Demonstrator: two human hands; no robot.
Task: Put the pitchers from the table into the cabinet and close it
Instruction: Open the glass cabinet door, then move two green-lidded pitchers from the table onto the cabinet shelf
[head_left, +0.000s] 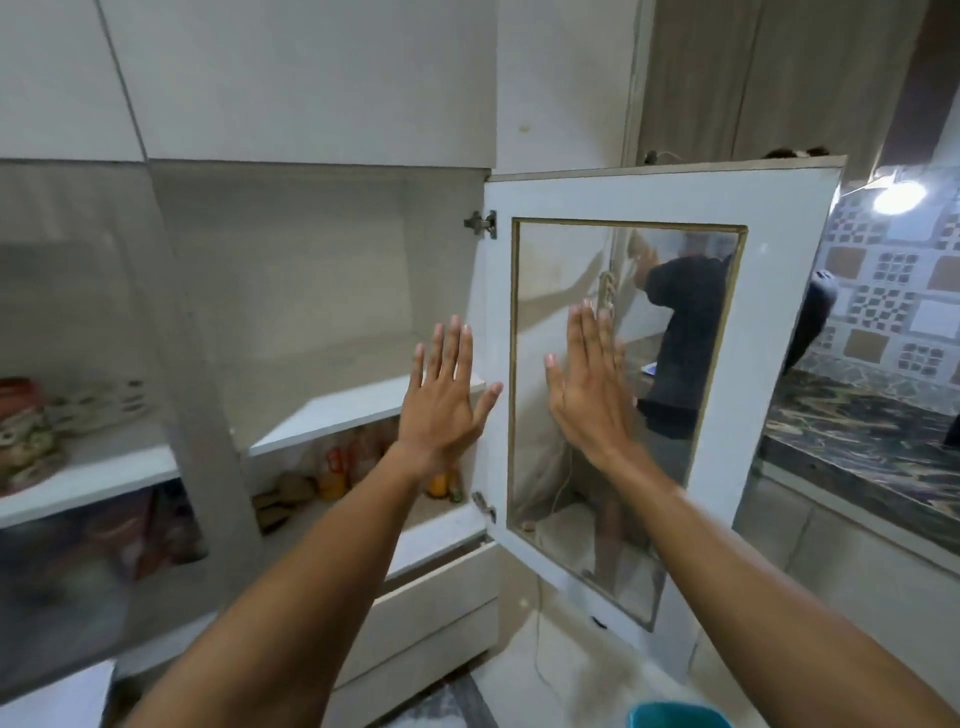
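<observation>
While both hands are raised flat with fingers spread, neither holds anything: the left hand (441, 395) hovers in front of the open cabinet (322, 291), and the right hand (589, 395) is up against, or just in front of, the glass (566, 260) of the door (779, 270); whether the palm touches it I cannot tell.

The door hangs wide open at three o'clock from the left hand, hinged on its left edge. At nine o'clock from that hand, the upper shelf (332, 415) is bare. Below it, at six o'clock, blurred orange and tan items (332, 475) sit on the lower level. No pitchers can be seen anywhere, neither on the shelves nor elsewhere; a dark marbled table (857, 436) at far three o'clock shows none either, so they must be out of view.

What might go wrong, as I judge it:
- Pressing on the glass rather than the white frame could strain or crack the pane.
- Swinging the door shut now would close the cabinet with no pitchers seen inside, leaving the task undone.
- Fingers near the hinge side could be pinched if the door swings.
- The teal rim (675, 714) at six o'clock, low by the floor, could be kicked when stepping back.

A person in dark clothes shows in the glass. No brand, label or writing can be read anywhere; the packaging below is too blurred.
</observation>
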